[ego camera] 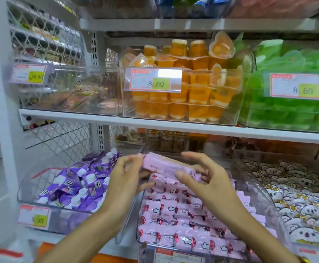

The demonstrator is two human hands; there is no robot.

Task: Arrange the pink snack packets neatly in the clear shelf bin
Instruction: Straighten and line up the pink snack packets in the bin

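While both hands [166, 175] grip pink packets [166, 165], white shop shelves [117, 118] carry clear bins [259, 186].

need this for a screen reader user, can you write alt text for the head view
Both hands, left hand and right hand, hold a stack of pink snack packets above a clear shelf bin filled with rows of the same packets. Purple pouches fill the bin to its left; orange jelly cups sit on the shelf above.

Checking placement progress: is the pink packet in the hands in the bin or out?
Out. Both hands, left hand and right hand, hold the pink packet above the packets in the clear bin.
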